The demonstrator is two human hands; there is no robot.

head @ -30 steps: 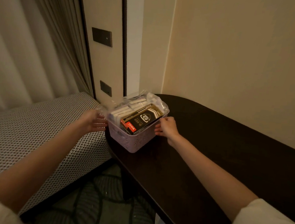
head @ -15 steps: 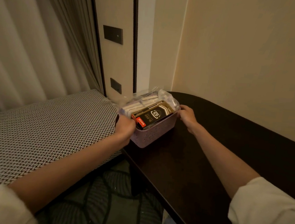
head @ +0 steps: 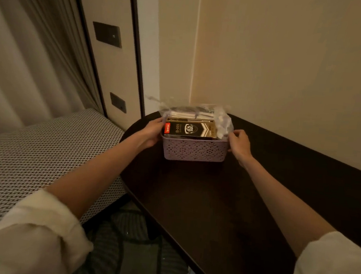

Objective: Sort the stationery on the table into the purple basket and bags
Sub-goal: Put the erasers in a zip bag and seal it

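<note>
A purple perforated basket stands at the far end of the dark table, near the wall corner. Inside it lies a black-and-gold pen box marked 0.5 mm, and behind that are clear plastic bags of white stationery. My left hand grips the basket's left end. My right hand grips its right end, fingers curled at the rim.
A woven grey-and-white cushion or bench lies left of the table. Curtains hang at the far left, and a wall panel with dark switches stands behind. A dark bag sits on the floor below the table edge.
The basket has turned square to me and sits further in on the table end. Both hands went from touching its sides to gripping its two ends.
</note>
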